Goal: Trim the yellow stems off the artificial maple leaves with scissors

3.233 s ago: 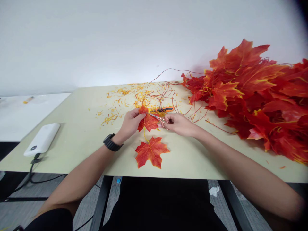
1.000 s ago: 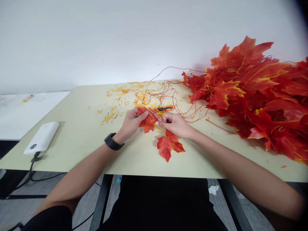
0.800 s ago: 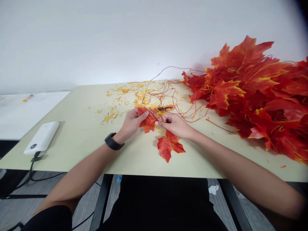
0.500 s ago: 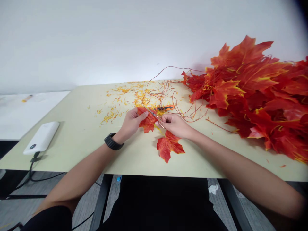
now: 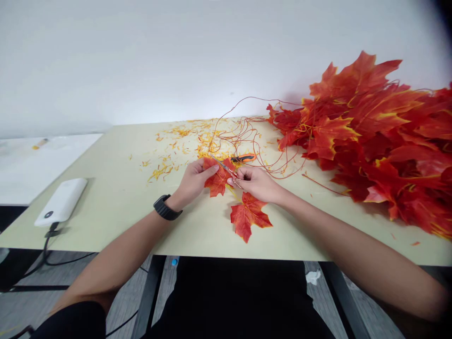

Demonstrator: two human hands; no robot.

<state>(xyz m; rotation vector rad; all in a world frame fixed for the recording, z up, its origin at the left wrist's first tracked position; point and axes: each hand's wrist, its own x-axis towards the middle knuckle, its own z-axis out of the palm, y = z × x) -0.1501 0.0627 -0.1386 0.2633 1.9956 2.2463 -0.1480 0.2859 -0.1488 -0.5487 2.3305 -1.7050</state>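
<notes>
A: Status of the hands?
B: The left hand (image 5: 192,181) is closed on a fake maple leaf (image 5: 218,181). The right hand (image 5: 256,182) grips small scissors (image 5: 226,167), blades across the leaf's top.
A: Surroundings?
B: A second leaf (image 5: 249,216) lies just below on the table (image 5: 106,226), and a leaf pile (image 5: 370,136) sits at right.

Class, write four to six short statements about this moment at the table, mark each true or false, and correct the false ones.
1. The left hand grips a red-orange artificial maple leaf. True.
2. The right hand holds small steel scissors. True.
3. A black wristband is on the right wrist. False: it is on the left wrist.
4. A white rounded power bank lies on the floor. False: it lies on the pale green table.
5. A second red-orange maple leaf lies on the table, nearer the person than the hands. True.
6. An orange-and-black handled tool is in the left hand. False: it lies on the table beyond the hands.
</notes>
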